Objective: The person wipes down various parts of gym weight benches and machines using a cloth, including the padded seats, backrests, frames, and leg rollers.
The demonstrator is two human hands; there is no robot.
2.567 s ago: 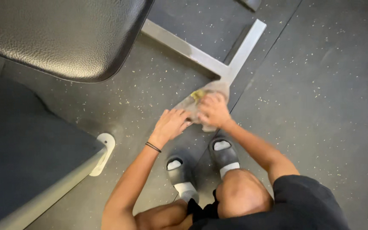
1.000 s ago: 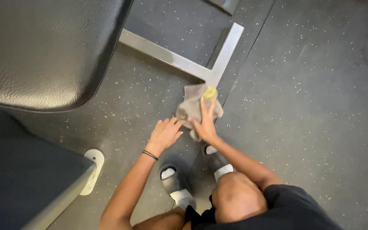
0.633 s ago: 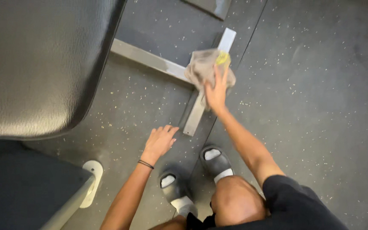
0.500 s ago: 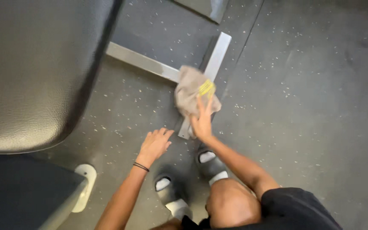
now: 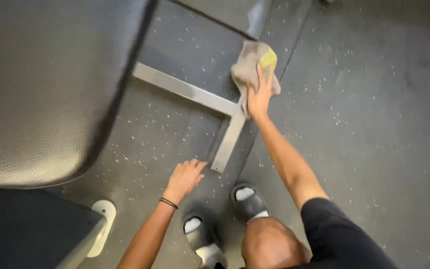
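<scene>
Cloth (image 5: 249, 67), grey with a yellow patch, lies bunched over the far end of the metal bar (image 5: 229, 142) on the speckled floor (image 5: 374, 124), at about 12 o'clock from the person's knees. It looks soft, light and limp, best handled by pressing a flat palm on its middle or pinching a fold. The right hand (image 5: 259, 94) presses on it with fingers spread flat. The left hand (image 5: 185, 177) rests loosely open on the floor, at 7 o'clock from the bar's near end. Half a second earlier the cloth sat lower on the bar, nearer the feet; the arm has since stretched out.
</scene>
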